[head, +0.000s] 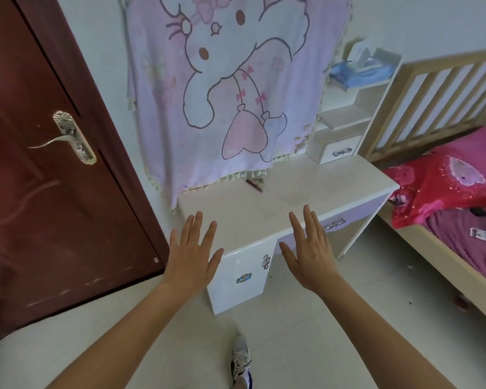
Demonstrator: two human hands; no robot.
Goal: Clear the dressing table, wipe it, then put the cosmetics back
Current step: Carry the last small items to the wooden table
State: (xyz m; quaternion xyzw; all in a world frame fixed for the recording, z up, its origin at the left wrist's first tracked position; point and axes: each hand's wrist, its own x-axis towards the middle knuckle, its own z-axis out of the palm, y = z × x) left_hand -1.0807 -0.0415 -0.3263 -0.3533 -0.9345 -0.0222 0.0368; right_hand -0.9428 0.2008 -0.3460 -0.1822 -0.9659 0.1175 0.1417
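Note:
The white dressing table (306, 189) stands ahead of me against the wall, its top showing faint smudges. One small dark item (254, 183) lies near the back edge, under the hanging cloth. My left hand (192, 254) is held out flat with fingers spread, in front of the table's left front corner. My right hand (310, 248) is spread the same way before the front edge, near the drawer. Both hands hold nothing.
A pink cartoon cloth (225, 80) hangs over the table's back. A white shelf unit (348, 119) at the right holds a blue wipes pack (359, 71). A dark red door (48, 169) is at the left, a bed (455, 197) at the right.

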